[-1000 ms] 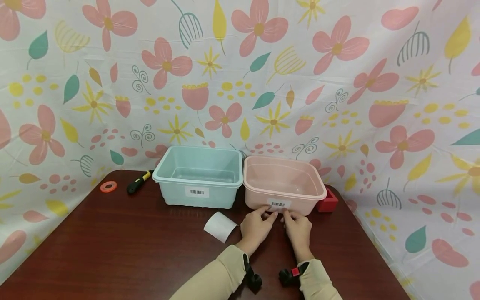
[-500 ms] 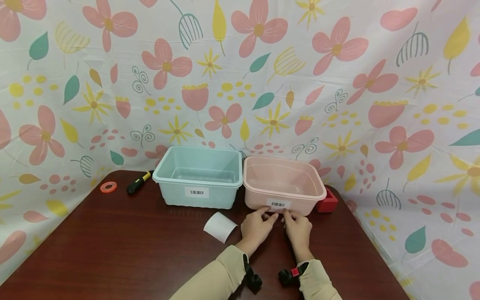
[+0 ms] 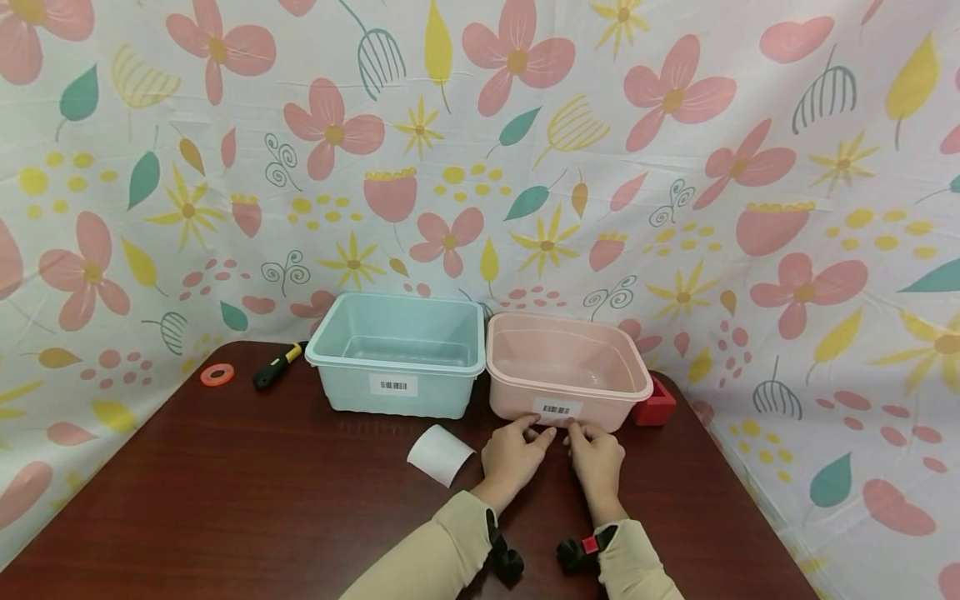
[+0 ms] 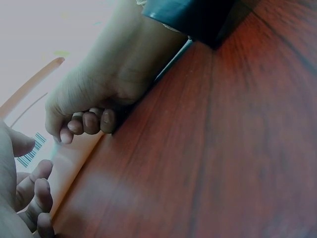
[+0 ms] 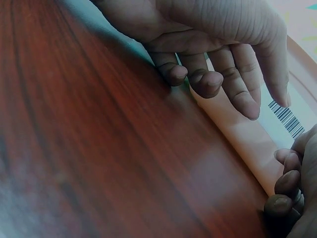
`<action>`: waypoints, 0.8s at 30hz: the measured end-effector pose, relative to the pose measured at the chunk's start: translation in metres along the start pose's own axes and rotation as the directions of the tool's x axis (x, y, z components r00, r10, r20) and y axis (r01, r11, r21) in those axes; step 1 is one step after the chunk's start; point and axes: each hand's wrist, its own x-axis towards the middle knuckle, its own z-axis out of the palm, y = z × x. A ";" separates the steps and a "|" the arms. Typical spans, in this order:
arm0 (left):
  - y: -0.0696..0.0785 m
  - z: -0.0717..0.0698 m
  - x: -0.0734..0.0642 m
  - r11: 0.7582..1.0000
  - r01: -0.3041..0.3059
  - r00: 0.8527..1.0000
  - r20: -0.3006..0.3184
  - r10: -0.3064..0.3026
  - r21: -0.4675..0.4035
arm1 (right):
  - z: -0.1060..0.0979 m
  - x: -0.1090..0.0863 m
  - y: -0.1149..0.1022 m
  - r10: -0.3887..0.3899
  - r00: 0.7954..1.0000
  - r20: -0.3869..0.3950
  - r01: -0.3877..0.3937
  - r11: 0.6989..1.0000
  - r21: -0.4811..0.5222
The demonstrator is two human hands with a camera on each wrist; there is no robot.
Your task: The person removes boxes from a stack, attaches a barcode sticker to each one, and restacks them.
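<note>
A white barcode label (image 3: 557, 409) lies against the front of the pink plastic tub (image 3: 513, 403). My left hand (image 3: 511, 452) meets its lower left corner with the thumb; in the right wrist view the other fingers (image 5: 247, 101) are loosely bent, with a gap between thumb and index finger. At the lower right corner, my right hand (image 3: 597, 457) pinches the label's edge between thumb and index finger. The left wrist view has its remaining fingers (image 4: 90, 122) curled in, close over the table. The barcode (image 4: 31, 149) stays uncovered between both hands.
A light blue tub (image 3: 408, 400) with its own barcode label stands left of the pink one. A curled white paper (image 3: 440, 454) lies before it. Further left are a black-and-yellow tool (image 3: 277, 365) and an orange ring (image 3: 217, 374). A red block (image 3: 655, 403) sits at right.
</note>
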 end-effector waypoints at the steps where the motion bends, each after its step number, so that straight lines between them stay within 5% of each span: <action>1: 0.000 0.000 0.000 1.000 0.000 1.000 0.001 0.000 0.000 | 0.000 0.000 0.000 0.003 1.000 0.000 -0.003 1.000 0.000; 15: 0.007 -0.008 0.001 0.998 -0.002 1.000 0.020 0.003 -0.067 | 0.000 0.001 -0.002 -0.010 0.997 -0.075 0.015 0.998 0.067; 24: 0.050 -0.055 0.003 0.979 -0.124 0.986 0.086 0.139 -0.159 | -0.001 0.000 -0.002 -0.034 0.996 -0.077 0.039 0.996 0.075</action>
